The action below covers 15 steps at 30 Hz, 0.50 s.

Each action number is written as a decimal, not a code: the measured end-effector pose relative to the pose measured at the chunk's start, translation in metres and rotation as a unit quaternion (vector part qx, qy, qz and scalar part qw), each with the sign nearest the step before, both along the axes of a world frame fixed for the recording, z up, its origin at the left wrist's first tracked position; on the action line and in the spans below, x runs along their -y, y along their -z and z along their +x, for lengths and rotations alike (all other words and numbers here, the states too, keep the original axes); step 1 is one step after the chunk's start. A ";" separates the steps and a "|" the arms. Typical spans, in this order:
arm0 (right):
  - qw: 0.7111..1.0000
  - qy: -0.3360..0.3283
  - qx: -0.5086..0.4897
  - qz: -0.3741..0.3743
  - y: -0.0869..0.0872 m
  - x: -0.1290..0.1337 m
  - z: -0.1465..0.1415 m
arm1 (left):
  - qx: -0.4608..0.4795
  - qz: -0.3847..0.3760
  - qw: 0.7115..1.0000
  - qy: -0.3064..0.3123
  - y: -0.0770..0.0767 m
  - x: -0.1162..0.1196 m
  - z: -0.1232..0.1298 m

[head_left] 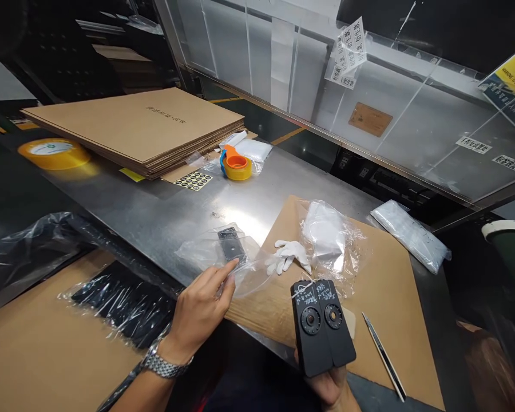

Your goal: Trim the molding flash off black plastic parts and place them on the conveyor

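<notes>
My left hand (203,303), a metal watch on its wrist, pinches a clear plastic bag (255,277) between thumb and index finger. A flat black rectangular part (232,245) shows in or under that thin plastic. My right hand (328,384) holds up a pair of black rectangular parts (321,337) from below, most of its fingers hidden behind them. Each part has a round ring and white handwriting, and a white string ties the two at the top. Just beyond lie a crumpled white glove (289,256) and clear bags (326,229).
A cardboard sheet (390,303) carries a box cutter (381,355). Stacked cardboard (124,120), a tape roll (54,153), an orange tape dispenser (236,165) and a sticker sheet (194,181) lie farther back on the metal table (133,200). Bagged black parts (124,300) sit lower left.
</notes>
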State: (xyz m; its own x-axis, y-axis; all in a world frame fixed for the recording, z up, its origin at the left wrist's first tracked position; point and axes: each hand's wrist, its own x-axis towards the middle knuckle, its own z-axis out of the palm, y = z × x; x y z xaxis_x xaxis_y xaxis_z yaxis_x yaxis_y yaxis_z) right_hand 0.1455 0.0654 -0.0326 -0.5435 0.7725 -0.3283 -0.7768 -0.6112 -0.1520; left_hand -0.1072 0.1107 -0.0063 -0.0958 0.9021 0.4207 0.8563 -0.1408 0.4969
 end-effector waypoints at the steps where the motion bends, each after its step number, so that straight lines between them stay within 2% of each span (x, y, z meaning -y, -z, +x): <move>1: 1.000 -0.006 -0.014 -0.006 -0.002 0.000 -0.001 | -0.001 0.001 1.000 -0.002 0.000 0.000 0.001; 6: 0.999 -0.005 -0.033 -0.005 0.004 0.004 -0.001 | -0.014 0.038 0.999 -0.022 0.001 0.000 0.005; 11: 1.000 0.012 -0.014 -0.011 0.008 0.007 -0.001 | -0.012 0.063 0.998 -0.010 0.002 0.001 0.007; 13: 1.000 0.005 0.015 -0.006 0.003 0.005 -0.004 | -0.012 0.060 0.998 -0.008 0.002 0.002 0.006; 15: 0.995 -0.001 0.093 0.023 -0.005 0.001 -0.008 | -0.020 0.052 0.998 -0.010 0.001 0.003 0.005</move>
State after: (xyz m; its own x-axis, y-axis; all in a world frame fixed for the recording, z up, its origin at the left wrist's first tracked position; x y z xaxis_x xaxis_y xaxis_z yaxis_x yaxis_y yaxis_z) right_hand 0.1373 0.0643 -0.0271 -0.4778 0.7882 -0.3878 -0.7322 -0.6013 -0.3199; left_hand -0.1019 0.1079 -0.0078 -0.0954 0.8513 0.5159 0.8781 -0.1721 0.4464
